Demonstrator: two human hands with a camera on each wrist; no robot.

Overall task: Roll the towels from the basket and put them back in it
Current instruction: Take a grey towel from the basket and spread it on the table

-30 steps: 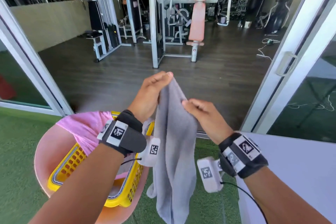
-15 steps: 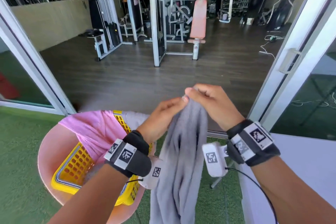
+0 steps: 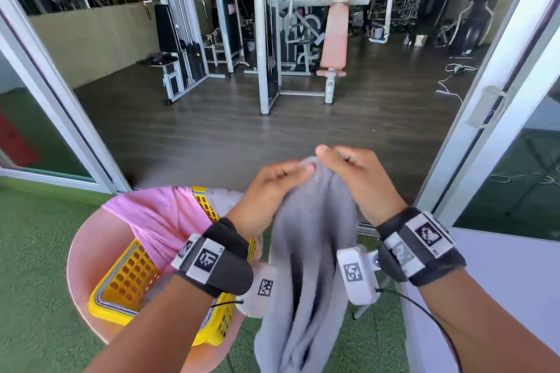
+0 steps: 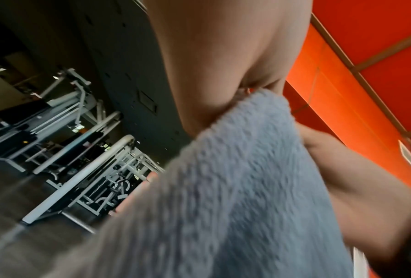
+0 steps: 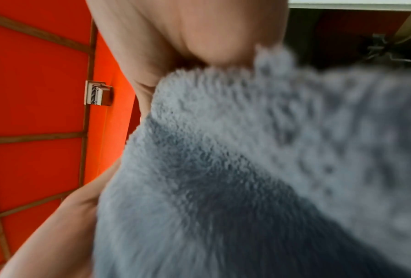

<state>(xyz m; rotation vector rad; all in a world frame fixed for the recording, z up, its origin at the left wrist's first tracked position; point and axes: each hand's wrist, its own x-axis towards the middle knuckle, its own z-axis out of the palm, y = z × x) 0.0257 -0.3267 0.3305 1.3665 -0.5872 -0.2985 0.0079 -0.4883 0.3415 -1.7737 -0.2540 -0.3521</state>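
Gym machines stand on the dark wooden floor (image 3: 212, 136) beyond an open sliding door, and green turf (image 3: 33, 281) covers the ground on my side of it. I see my left hand (image 3: 266, 194) and my right hand (image 3: 357, 182) raised close together, each pinching the top edge of a grey towel (image 3: 306, 266) between thumb and curled fingers; the fingertips nearly meet at the peak of the cloth. From there the towel hangs down between my forearms in loose, bunched folds, clear of everything below. Both wrist views are filled with its fluffy grey pile (image 4: 235, 188) (image 5: 259, 159), gathered against the palm. Down to my left, a yellow basket (image 3: 127, 278) sits on a round pink surface (image 3: 81, 257). A pink towel (image 3: 157, 218) is draped over the basket's far rim, with more grey cloth just beside it.
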